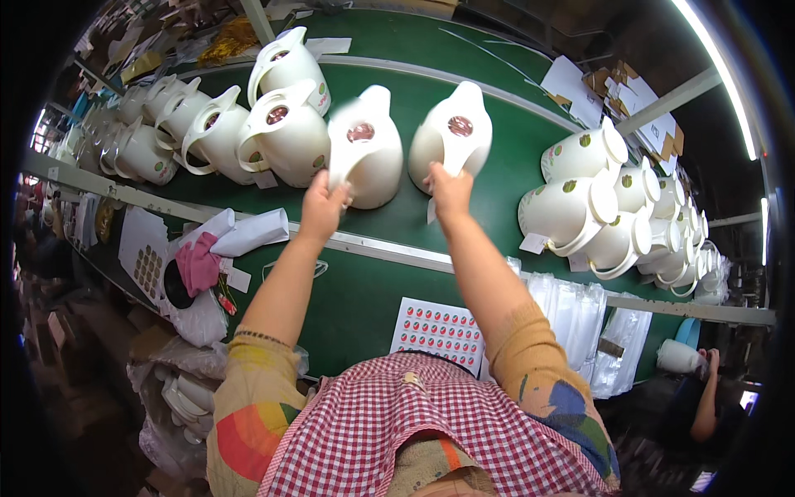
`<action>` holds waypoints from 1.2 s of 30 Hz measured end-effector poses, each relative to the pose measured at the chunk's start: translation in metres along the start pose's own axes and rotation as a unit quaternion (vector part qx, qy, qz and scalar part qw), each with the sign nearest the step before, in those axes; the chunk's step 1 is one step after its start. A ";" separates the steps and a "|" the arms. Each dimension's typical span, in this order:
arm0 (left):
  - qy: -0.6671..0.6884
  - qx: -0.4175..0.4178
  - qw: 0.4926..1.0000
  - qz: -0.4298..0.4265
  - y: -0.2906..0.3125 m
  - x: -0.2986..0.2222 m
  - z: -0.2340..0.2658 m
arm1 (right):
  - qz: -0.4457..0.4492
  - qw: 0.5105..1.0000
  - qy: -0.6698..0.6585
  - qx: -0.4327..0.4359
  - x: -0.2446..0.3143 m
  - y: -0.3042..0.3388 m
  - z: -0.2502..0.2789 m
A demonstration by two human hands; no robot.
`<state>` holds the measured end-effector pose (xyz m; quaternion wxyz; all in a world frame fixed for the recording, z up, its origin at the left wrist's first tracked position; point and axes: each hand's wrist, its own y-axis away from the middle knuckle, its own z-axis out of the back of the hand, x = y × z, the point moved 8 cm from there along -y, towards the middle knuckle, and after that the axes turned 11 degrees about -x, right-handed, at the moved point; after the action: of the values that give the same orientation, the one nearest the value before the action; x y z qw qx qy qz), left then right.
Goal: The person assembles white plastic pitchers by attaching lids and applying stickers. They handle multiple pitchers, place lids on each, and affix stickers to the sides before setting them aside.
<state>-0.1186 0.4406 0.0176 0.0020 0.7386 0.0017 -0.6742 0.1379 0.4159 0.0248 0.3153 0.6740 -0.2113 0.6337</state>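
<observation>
Two white thermos jugs stand side by side on the green work surface (397, 232), their spouts pointing away from me. Round openings in their tops show a shiny copper-coloured inside. My left hand (323, 207) is closed round the handle of the left jug (379, 178), which looks slightly blurred. On the right jug (476, 145), my right hand (451, 192) grips the handle, and a small white tag hangs beside it. Close to the left jug is another open-topped jug (290, 145), one of several lined up toward the far left.
More jugs (571, 153) with small round stickers crowd the right side. Nearer me lie a sheet of red stickers (439, 327), clear plastic bags (571, 315), a pink cloth (199, 265) and rolled white paper (252, 232). A metal rail (397, 252) crosses before me. Another person's hand (710, 360) is at lower right.
</observation>
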 end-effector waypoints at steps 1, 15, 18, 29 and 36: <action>-0.012 0.016 1.000 -0.021 0.006 0.000 -0.004 | -0.002 1.000 0.009 0.025 -0.002 -0.027 -0.009; -0.219 -0.084 0.954 -0.187 0.123 -0.041 0.043 | 0.165 0.927 0.256 0.218 0.002 -0.169 -0.152; -0.258 -0.110 0.924 -0.260 0.215 -0.072 0.105 | 0.335 0.829 0.368 0.253 0.028 -0.129 -0.118; -0.349 -0.543 0.682 0.344 0.649 0.069 0.526 | 0.076 0.869 0.205 0.445 -0.076 0.171 -0.017; -0.184 -0.419 0.654 0.602 0.728 0.211 0.488 | 0.110 0.536 0.235 0.803 -0.073 0.524 -0.130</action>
<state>-0.5820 -0.2895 -0.2370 0.7169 0.3593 -0.1618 -0.5751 -0.3221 0.1246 0.0346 -0.3919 0.4426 0.3960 0.7026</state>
